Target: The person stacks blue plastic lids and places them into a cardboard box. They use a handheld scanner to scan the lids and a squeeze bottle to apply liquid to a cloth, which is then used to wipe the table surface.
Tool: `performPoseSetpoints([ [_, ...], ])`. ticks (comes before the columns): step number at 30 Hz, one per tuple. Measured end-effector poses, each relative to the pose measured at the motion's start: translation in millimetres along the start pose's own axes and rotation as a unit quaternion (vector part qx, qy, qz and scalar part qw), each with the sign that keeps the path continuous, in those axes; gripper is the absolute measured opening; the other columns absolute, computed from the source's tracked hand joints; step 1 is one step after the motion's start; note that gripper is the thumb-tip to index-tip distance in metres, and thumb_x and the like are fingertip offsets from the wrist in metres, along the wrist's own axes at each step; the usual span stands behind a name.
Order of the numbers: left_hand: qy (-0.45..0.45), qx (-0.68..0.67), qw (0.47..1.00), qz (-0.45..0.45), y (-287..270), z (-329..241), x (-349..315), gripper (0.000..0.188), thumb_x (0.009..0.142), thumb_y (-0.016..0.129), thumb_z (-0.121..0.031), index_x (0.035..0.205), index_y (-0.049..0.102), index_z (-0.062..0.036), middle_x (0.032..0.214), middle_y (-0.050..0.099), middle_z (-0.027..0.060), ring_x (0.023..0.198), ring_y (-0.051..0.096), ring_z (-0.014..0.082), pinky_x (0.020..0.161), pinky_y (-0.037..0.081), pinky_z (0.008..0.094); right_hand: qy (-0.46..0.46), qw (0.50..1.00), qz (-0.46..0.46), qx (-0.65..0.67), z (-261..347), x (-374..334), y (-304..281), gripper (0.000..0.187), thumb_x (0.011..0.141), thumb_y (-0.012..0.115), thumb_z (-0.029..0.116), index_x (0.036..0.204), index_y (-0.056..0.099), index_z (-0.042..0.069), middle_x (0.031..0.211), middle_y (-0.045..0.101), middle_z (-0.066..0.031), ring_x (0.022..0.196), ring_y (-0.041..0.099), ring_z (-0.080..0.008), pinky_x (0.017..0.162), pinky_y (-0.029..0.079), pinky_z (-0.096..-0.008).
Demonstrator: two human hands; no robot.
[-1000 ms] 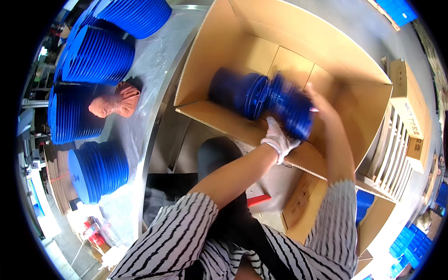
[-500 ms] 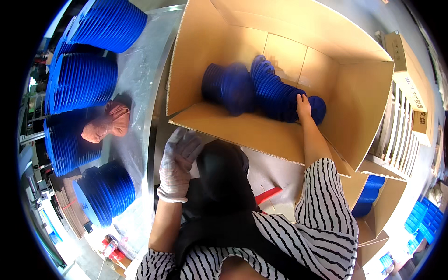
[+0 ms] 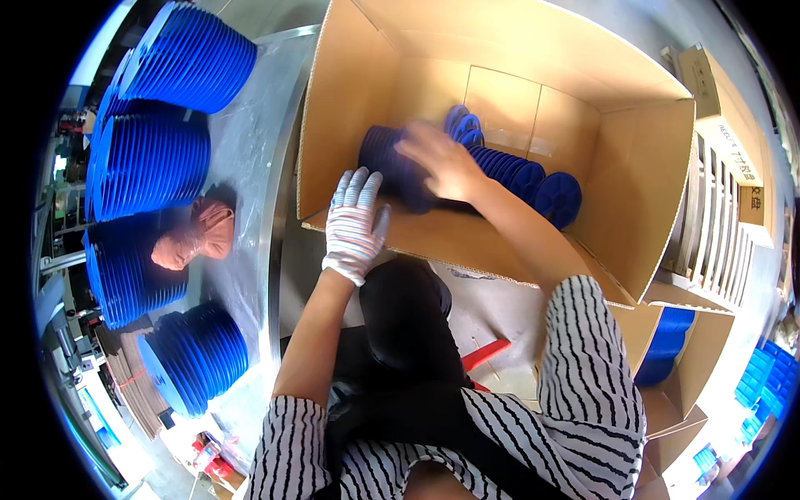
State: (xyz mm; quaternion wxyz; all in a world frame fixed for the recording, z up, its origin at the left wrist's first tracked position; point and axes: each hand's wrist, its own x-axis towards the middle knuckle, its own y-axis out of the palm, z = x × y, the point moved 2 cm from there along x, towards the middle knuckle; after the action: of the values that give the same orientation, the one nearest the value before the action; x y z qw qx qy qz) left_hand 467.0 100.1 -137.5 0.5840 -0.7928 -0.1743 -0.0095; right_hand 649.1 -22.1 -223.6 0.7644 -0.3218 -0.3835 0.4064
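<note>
A large cardboard box [image 3: 642, 158] stands open in front of me. Inside it, a row of blue plastic reels [image 3: 518, 173] leans over toward the right wall, while another blue stack [image 3: 379, 150] is at the left, blurred in part. My bare right hand [image 3: 446, 164] reaches over this left stack; motion smears its fingers, so I cannot tell whether it grips a reel. Over the box's near flap, by its left corner, my left hand [image 3: 354, 225] in a striped white glove has its fingers stretched out and holds nothing.
On the metal table [image 3: 250, 142] at the left stand several stacks of blue reels [image 3: 154, 162], with a brownish-red cloth bundle [image 3: 204, 235] against them. A red-handled tool [image 3: 486, 354] lies on the floor. Right of me are another box [image 3: 704, 358] with blue reels and a pale slatted rack [image 3: 717, 225].
My right hand has moved left from the right end of the reel row to the left stack. The row now lies flatter and more spread. My left hand has risen to the box's flap.
</note>
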Motion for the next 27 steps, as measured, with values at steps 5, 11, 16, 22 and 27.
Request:
performPoseSetpoints([
  [5, -0.006, 0.049, 0.998, 0.044, 10, -6, 12, 0.048, 0.084, 0.065, -0.015, 0.13, 0.054, -0.0072, 0.133, 0.055, 0.0174, 0.125, 0.048, 0.0391, 0.107, 0.039, 0.0462, -0.137, 0.975, 0.134, -0.11, -3, 41, 47, 0.023, 0.093, 0.053, 0.024, 0.101, 0.073, 0.019, 0.141, 0.053, -0.006, 0.146, 0.023, -0.0296, 0.115, 0.018, -0.0608],
  [11, -0.01, 0.042, 0.996, 0.076, 14, -5, 4, 0.036, 0.087, 0.061, -0.015, 0.122, 0.061, -0.0062, 0.126, 0.06, 0.018, 0.119, 0.053, 0.0385, 0.104, 0.042, 0.0451, -0.16, 0.889, 0.35, -0.248, 19, 59, 57, 0.018, 0.089, 0.054, 0.025, 0.082, 0.071, 0.025, 0.083, 0.067, 0.0069, 0.097, 0.061, -0.0134, 0.094, 0.038, -0.0458],
  [16, -0.001, 0.042, 0.996, 0.077, 14, -6, 4, 0.031, 0.089, 0.06, -0.016, 0.118, 0.063, -0.007, 0.122, 0.063, 0.0161, 0.118, 0.055, 0.0373, 0.103, 0.043, 0.0442, -0.194, 0.974, 0.071, -0.089, 20, 41, -64, 0.015, 0.08, 0.057, 0.018, 0.08, 0.071, 0.02, 0.084, 0.066, 0.0025, 0.095, 0.062, -0.0194, 0.083, 0.045, -0.0368],
  [22, -0.002, 0.043, 0.998, 0.056, 16, -1, -1, 0.029, 0.088, 0.061, -0.018, 0.115, 0.065, -0.0094, 0.119, 0.066, 0.0132, 0.116, 0.058, 0.035, 0.101, 0.044, 0.0443, -0.024, 0.998, 0.028, 0.058, -21, -36, -223, 0.022, 0.075, 0.068, 0.0, 0.096, 0.063, 0.005, 0.089, 0.062, -0.0072, 0.087, 0.061, -0.0283, 0.076, 0.051, -0.0377],
  [27, -0.014, 0.061, 0.996, 0.07, 18, -2, 5, 0.028, 0.089, 0.06, -0.017, 0.115, 0.065, -0.0091, 0.119, 0.065, 0.0142, 0.117, 0.058, 0.0349, 0.102, 0.044, 0.0435, 0.105, 0.975, 0.16, -0.111, -71, -96, -243, 0.028, 0.07, 0.07, -0.001, 0.096, 0.066, 0.011, 0.091, 0.063, -0.0058, 0.095, 0.06, -0.0289, 0.084, 0.05, -0.0415],
])
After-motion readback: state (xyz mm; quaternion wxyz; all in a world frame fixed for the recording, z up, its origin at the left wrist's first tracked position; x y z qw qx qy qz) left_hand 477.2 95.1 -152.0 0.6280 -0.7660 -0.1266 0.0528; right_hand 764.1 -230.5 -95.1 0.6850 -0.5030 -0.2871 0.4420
